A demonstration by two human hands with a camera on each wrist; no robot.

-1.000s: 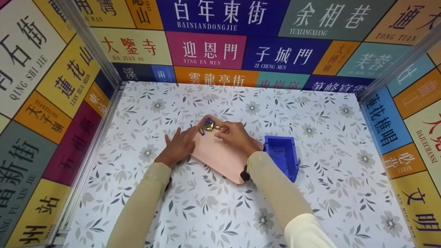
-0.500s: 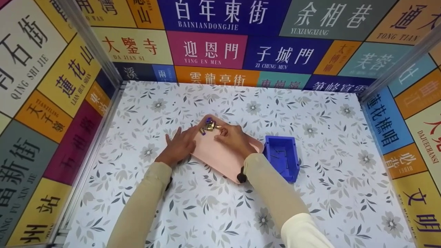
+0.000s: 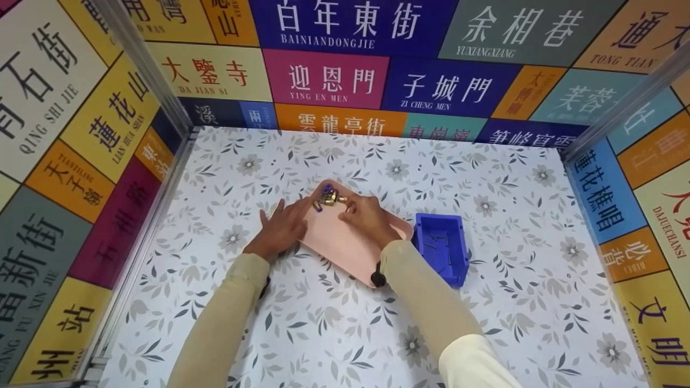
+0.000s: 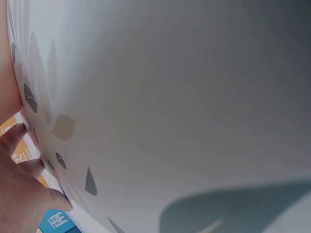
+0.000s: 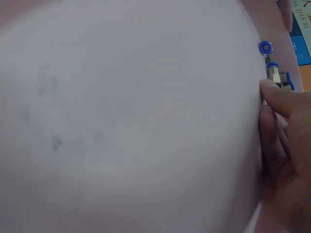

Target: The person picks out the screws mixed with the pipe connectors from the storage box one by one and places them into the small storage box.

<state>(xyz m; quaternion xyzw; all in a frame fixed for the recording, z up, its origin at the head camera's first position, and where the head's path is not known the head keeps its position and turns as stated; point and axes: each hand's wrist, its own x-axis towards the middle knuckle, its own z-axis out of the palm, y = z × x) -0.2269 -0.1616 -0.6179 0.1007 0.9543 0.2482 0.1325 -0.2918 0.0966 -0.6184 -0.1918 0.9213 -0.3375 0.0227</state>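
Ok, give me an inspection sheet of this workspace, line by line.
Surface: floral-patterned white tabletop.
Job's things: flat pink plastic tray; small pile of brass fittings with blue caps at its far corner.
Clutter: blue plastic bin right of the tray, thin dark pieces inside.
Hands: left hand flat on the tray's left edge; right hand, fingers curled, touching the fittings.
Cables: nothing seen.
Surroundings: walls of coloured street-sign panels.

Fittings [image 3: 326, 197] lie on tray [image 3: 345, 245], bin [image 3: 443, 247] just right.
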